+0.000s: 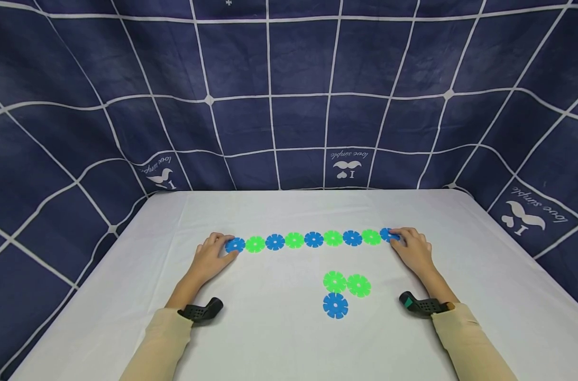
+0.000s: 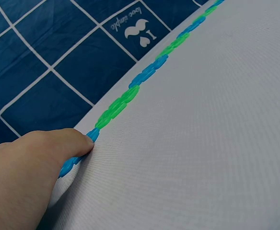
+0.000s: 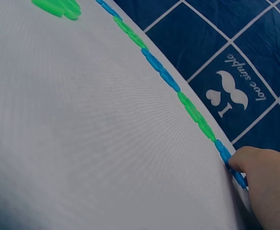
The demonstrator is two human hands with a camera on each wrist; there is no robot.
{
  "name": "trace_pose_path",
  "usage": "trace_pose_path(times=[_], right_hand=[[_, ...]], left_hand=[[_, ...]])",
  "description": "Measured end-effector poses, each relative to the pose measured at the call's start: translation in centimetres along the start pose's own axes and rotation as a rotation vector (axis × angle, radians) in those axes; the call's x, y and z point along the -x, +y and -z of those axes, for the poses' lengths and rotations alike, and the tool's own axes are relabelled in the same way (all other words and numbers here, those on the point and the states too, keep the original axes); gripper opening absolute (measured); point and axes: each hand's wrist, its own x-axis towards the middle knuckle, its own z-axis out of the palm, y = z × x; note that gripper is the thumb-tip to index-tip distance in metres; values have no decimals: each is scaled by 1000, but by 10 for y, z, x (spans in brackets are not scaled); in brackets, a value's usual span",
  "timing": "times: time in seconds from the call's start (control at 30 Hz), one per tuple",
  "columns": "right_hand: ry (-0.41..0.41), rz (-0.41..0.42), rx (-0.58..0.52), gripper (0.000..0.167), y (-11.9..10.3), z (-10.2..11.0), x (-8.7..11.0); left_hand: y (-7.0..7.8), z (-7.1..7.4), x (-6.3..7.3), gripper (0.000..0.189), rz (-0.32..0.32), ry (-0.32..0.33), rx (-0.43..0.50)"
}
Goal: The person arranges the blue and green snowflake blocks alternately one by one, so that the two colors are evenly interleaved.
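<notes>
A long row of notched plastic discs, blue and green by turns, lies across the white table. At the row's left end my left hand (image 1: 210,260) holds a blue disc (image 1: 235,245) between thumb and fingers. The blue disc (image 1: 388,235) at the right end is held by my right hand (image 1: 416,255) in the same way, partly covered by the fingers. A green disc (image 1: 255,244) sits next to the left hand's disc, and another green disc (image 1: 372,237) next to the right hand's. Both wrist views show the thumb against the end disc, with the other fingers mostly hidden.
Nearer the front edge are two loose green discs (image 1: 358,286) side by side and one blue disc (image 1: 335,306) just below them. A dark blue cloth (image 1: 298,124) with white grid lines hangs behind and around the white table (image 1: 269,333).
</notes>
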Motion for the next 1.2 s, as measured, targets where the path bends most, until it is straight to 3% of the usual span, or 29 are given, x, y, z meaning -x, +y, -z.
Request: trace_pose_path(times=[0.73, 1.2], right_hand=[[-8, -15, 0, 37, -1, -1, -1], [37, 34, -144, 35, -15, 6, -1]], left_hand=[[-1, 0, 0, 52, -5, -5, -5], [0, -1, 1, 52, 17, -4, -2]])
